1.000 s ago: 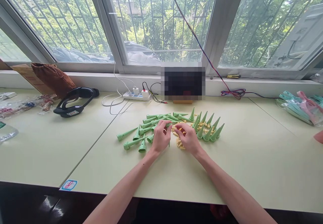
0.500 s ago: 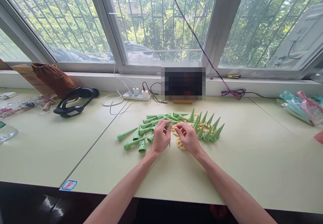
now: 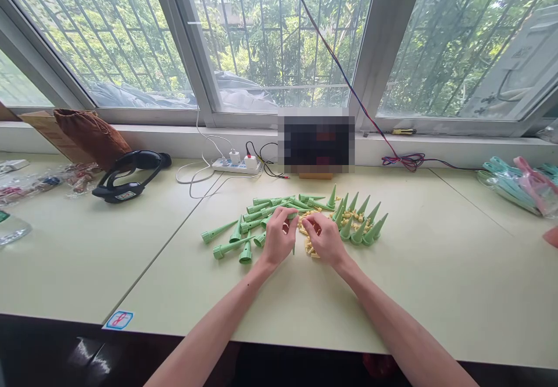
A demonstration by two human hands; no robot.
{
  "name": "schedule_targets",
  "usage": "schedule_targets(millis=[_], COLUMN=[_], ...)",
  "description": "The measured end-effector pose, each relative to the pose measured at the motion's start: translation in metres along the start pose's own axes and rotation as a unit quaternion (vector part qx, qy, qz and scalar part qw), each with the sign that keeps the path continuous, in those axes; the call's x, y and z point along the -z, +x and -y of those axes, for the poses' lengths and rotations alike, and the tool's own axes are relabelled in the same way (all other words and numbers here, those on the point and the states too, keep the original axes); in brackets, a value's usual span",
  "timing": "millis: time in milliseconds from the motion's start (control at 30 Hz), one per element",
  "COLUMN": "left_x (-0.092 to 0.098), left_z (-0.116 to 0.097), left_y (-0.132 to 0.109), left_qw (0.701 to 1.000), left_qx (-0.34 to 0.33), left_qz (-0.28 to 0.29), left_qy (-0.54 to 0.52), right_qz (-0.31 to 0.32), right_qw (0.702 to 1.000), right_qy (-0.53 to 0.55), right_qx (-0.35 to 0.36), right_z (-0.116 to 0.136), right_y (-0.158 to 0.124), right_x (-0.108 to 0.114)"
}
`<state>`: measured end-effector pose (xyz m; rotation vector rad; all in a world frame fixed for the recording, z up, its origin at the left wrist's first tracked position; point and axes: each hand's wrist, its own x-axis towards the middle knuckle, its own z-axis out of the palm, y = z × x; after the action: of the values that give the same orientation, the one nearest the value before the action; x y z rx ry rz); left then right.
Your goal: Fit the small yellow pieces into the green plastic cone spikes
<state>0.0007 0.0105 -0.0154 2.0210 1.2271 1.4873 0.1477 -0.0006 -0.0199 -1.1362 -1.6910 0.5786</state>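
My left hand (image 3: 278, 237) is closed around a green plastic spike (image 3: 293, 248), whose thin tip points down below the fingers. Close beside it, my right hand (image 3: 325, 237) has its fingertips pinched together; whatever is between them is too small to make out. Small yellow plastic pieces (image 3: 311, 251) lie in a pile under and beside the right hand. To the left, several loose green spikes (image 3: 231, 248) lie in a heap, most on their sides. On the right, several green spikes (image 3: 358, 235) stand upright, points up, with more yellow pieces among them.
A power strip (image 3: 238, 166) with plugs and cables sits at the back, beside a blurred dark screen (image 3: 318, 146). Black headphones (image 3: 131, 178) and a brown pouch (image 3: 91, 137) are at left. Bagged pink and teal items (image 3: 523, 183) lie at far right.
Both hands stay almost in place over the table. The fingertips of my left hand have shifted slightly; the spikes and yellow pieces on the table look the same.
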Motion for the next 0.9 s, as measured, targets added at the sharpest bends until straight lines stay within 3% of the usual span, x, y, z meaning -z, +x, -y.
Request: schedule_targets(millis=[900], left_x=[-0.0005], left_z=[0.0013], left_y=[-0.0003], left_qw=[1.0], left_qx=[0.013], left_qz=[-0.002], left_qy=[0.009], right_qz=[0.008], right_qw=[1.0], right_qy=[0.01], right_qx=[0.013], right_z=[0.0001], right_y=[0.0003], right_x=[-0.0009])
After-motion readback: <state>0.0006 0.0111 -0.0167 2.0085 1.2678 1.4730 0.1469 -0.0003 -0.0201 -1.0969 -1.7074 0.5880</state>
